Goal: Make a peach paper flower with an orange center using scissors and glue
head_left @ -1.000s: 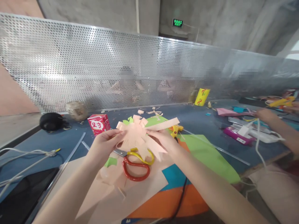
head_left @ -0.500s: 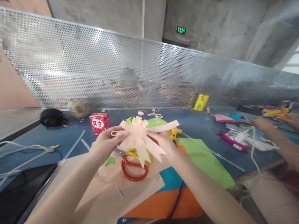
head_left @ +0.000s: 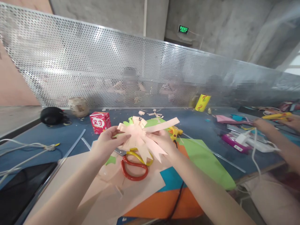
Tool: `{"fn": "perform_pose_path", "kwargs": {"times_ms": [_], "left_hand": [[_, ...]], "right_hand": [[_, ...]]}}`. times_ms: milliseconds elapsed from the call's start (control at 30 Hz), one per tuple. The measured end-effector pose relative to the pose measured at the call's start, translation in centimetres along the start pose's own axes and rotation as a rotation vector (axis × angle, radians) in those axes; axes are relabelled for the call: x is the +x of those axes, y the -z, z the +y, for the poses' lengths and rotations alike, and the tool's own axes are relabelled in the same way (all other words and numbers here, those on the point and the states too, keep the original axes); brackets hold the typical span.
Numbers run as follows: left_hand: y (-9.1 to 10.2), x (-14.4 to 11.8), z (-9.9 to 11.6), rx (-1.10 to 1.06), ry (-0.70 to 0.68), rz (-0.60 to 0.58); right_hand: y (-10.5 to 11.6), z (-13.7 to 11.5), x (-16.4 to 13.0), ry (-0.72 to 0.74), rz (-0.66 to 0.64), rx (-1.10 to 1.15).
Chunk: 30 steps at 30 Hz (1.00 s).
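A pale pink paper flower [head_left: 136,132], made of looped and notched strips, is held up between my two hands. On its left side my left hand [head_left: 109,140] pinches the edge of the loops. My right hand [head_left: 162,142] grips the strips on the right, and one long strip sticks out past its fingers. Below the flower lie scissors [head_left: 134,178] with one red and one yellow handle, on sheets of pale pink paper [head_left: 140,195]. Just behind my right hand is a yellow glue gun [head_left: 174,132], partly hidden.
A red drink carton [head_left: 100,122] and a yellow roll [head_left: 202,103] stand farther back. Green paper [head_left: 203,159] and orange paper [head_left: 164,207] lie to the right. A purple power strip [head_left: 235,143] sits near a co-worker's arm. A perforated metal screen [head_left: 93,62] borders the table.
The paper flower has turned and tilted slightly in my hands, and its loops at the top now stand up more plainly. Both hands keep their hold.
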State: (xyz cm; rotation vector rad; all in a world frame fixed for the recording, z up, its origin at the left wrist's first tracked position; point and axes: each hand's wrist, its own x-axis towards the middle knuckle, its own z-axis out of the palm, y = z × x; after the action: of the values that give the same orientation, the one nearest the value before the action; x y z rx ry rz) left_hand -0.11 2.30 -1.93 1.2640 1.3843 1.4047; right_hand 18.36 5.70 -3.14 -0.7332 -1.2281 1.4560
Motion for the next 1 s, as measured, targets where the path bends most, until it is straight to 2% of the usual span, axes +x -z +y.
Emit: {"fn": "perform_pose_path", "kwargs": {"times_ms": [100, 300, 367, 500, 633, 733, 833, 900, 1000], "left_hand": [[-0.1, -0.4, 0.5, -0.002, 0.008, -0.056], [0.1, -0.3, 0.9, 0.051, -0.157, 0.015], [0.3, -0.2, 1.0, 0.003, -0.219, 0.106], [1.5, 0.0, 1.4, -0.073, -0.326, 0.36], [2.9, 0.3, 1.8, -0.098, -0.369, 0.489], [3.4, 0.4, 2.0, -0.106, -0.406, 0.5], [3.1, 0.3, 1.9, -0.04, -0.405, 0.448], [2.5, 0.2, 1.8, 0.124, -0.483, 0.371], [1.7, -0.2, 1.5, 0.546, -0.719, 0.208]], "right_hand": [[0.2, -0.1, -0.1, 0.003, 0.007, -0.018], [0.1, -0.6, -0.2, 0.012, 0.021, -0.13], [0.1, -0.7, 0.0, 0.029, 0.025, -0.138], [0.3, -0.6, 0.1, 0.031, 0.028, -0.154], [0.4, -0.2, 0.1, 0.01, 0.044, -0.141], [0.5, -0.1, 0.2, 0.007, 0.038, -0.13], [0.5, -0.2, 0.3, 0.009, 0.026, -0.127], [0.4, -0.3, 0.2, 0.016, 0.024, -0.135], [0.3, -0.5, 0.0, 0.059, 0.029, -0.183]]}}
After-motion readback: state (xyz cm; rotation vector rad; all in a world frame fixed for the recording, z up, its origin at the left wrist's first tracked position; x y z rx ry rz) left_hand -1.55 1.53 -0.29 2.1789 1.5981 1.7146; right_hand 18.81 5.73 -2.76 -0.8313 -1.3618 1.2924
